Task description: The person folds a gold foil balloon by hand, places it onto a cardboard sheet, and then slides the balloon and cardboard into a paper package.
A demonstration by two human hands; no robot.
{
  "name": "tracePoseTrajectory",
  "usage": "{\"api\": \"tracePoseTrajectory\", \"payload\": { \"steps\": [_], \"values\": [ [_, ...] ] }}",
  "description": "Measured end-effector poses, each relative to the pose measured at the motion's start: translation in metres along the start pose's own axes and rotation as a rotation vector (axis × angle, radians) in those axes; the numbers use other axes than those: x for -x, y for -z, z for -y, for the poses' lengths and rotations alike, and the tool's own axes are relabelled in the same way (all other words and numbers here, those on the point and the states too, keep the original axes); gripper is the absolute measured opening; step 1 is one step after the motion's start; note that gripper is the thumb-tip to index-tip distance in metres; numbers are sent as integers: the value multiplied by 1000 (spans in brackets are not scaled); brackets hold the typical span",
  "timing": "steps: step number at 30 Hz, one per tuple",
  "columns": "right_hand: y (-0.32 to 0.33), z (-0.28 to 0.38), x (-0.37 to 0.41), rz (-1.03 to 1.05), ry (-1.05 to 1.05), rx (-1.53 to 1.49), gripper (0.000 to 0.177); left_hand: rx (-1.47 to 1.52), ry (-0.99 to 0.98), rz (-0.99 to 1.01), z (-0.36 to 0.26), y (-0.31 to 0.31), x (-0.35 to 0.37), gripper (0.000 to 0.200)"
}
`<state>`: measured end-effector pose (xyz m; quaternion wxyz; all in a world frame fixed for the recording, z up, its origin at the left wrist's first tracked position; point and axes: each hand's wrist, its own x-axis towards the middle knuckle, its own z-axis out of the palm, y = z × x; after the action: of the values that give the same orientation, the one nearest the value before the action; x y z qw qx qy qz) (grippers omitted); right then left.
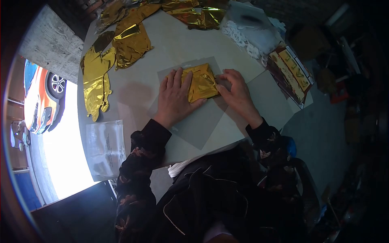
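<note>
A folded gold foil balloon lies as a flat, squarish bundle on a grey translucent sheet. My left hand rests flat over the bundle's left side, fingers stretched out and thumb along its lower edge. At the right edge is my right hand, its fingers curled and the thumb against the foil, gripping that edge. The undersides of the right fingertips are hidden.
Flat gold foil balloons lie along the table's left and back. White cords and a clear plastic bag sit back right, near a printed card. A clear sleeve lies at the left edge.
</note>
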<state>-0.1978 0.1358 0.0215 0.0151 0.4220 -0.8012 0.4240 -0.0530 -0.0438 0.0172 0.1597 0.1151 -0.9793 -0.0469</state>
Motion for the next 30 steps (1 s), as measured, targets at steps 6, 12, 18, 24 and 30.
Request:
{"api": "tracePoseTrajectory", "payload": {
  "steps": [6, 12, 18, 24, 30],
  "values": [
    [4, 5, -11, 53, -144, 76, 26, 6, -23, 20, 1, 1, 0, 86],
    [-5, 1, -11, 68, -116, 120, 27, 83, 0, 30, 8, -3, -1, 70],
    [-2, -1, -9, 37, -100, 64, 27, -14, -118, 5, -12, 23, -17, 71],
    [-12, -14, -5, -69, 208, 237, 31, 73, -210, 54, -8, -15, -30, 79],
    [-9, -15, -5, 18, 156, 192, 35, 72, -207, 49, -9, -13, -29, 79]
  ]
}}
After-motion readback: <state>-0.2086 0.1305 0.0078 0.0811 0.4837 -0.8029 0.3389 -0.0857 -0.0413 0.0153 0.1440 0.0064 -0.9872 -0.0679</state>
